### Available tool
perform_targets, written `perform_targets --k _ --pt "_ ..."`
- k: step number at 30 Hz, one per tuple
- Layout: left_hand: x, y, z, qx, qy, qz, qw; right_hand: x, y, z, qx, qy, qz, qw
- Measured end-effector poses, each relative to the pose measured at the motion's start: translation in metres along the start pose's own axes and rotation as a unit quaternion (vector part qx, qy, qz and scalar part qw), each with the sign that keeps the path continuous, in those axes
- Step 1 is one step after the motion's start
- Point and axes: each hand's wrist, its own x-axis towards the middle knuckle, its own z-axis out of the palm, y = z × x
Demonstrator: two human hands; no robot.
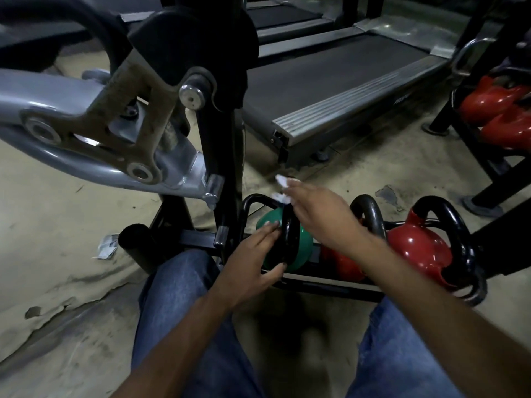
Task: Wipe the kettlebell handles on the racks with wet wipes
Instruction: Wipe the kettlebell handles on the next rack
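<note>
Dim gym floor (71, 225); left hand (253, 262) holds the green kettlebell handle (288, 239), right hand (319, 214) pinches a wet wipe (283, 185) just above; red kettlebells (416, 248) probably still wait.

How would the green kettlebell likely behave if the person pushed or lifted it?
Probably heavy for its size: the green kettlebell looks solid, with a thick black handle. Its rounded body might rock, though the rack rails cradle it. The glossy coating could be slippery.
</note>
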Motion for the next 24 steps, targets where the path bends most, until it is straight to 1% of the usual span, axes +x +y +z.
perform_targets --k 1,2,3,4,5,6,7,8,9,10,11,13,14,15,16,17,19,20,21,22,23,24 --pt "0.002 -0.001 0.001 0.008 -0.008 0.008 1.000 -0.010 -0.004 0.011 0.092 0.063 0.071 0.991" --pt "0.004 -0.001 0.002 0.014 -0.015 0.013 1.000 -0.021 -0.010 0.022 0.205 0.110 0.140 0.962" --pt "0.006 -0.001 0.003 0.018 -0.020 0.015 1.000 -0.028 -0.016 0.033 0.330 0.131 0.206 0.912" --pt "0.007 0.000 0.004 0.019 -0.024 0.019 0.999 -0.031 -0.018 0.043 0.446 0.134 0.271 0.842" --pt "0.009 0.001 0.004 0.017 -0.027 0.021 0.999 -0.029 -0.019 0.048 0.548 0.126 0.334 0.756" --pt "0.009 0.002 0.004 0.015 -0.027 0.024 0.999 -0.022 -0.016 0.050 0.626 0.117 0.386 0.667" --pt "0.009 0.003 0.004 0.014 -0.027 0.024 0.999 -0.013 -0.015 0.048 0.688 0.105 0.419 0.583" --pt "0.009 0.003 0.004 0.013 -0.027 0.022 0.999 -0.003 -0.012 0.047 0.730 0.095 0.439 0.515" --pt "0.009 0.004 0.004 0.013 -0.027 0.017 0.999 0.004 -0.010 0.045 0.757 0.085 0.447 0.470" --pt "0.009 0.003 0.005 0.014 -0.027 0.012 0.999 0.007 -0.010 0.044 0.766 0.080 0.449 0.454" --pt "0.008 0.003 0.006 0.016 -0.032 0.004 0.999 0.007 -0.011 0.045 0.765 0.078 0.451 0.452" --pt "0.008 0.001 0.008 0.014 -0.041 -0.005 0.999 -0.006 -0.019 0.047 0.752 0.089 0.450 0.473" --pt "0.007 0.000 0.009 0.015 -0.044 -0.006 0.999 -0.015 -0.022 0.052 0.739 0.105 0.446 0.493" --pt "0.007 -0.001 0.009 0.015 -0.047 -0.008 0.999 -0.022 -0.026 0.053 0.720 0.127 0.437 0.524" --pt "0.007 -0.002 0.010 0.013 -0.049 -0.010 0.999 -0.024 -0.029 0.053 0.684 0.157 0.430 0.568" --pt "0.006 -0.002 0.010 0.009 -0.050 -0.011 0.999 -0.022 -0.031 0.050 0.638 0.185 0.419 0.619" --pt "0.005 -0.002 0.010 0.002 -0.056 -0.016 0.998 -0.012 -0.029 0.043 0.523 0.227 0.371 0.733" --pt "0.005 -0.002 0.009 0.003 -0.056 -0.016 0.998 -0.004 -0.026 0.039 0.458 0.230 0.333 0.792" --pt "0.005 -0.002 0.009 0.003 -0.055 -0.013 0.998 0.004 -0.021 0.036 0.390 0.220 0.291 0.846" --pt "0.005 -0.001 0.008 0.004 -0.053 -0.010 0.999 0.011 -0.016 0.031 0.325 0.198 0.244 0.892" --pt "0.005 0.000 0.008 0.004 -0.050 -0.010 0.999 0.014 -0.011 0.029 0.266 0.168 0.183 0.931" --pt "0.005 0.000 0.007 0.005 -0.048 -0.010 0.999 0.016 -0.006 0.026 0.194 0.130 0.102 0.967"
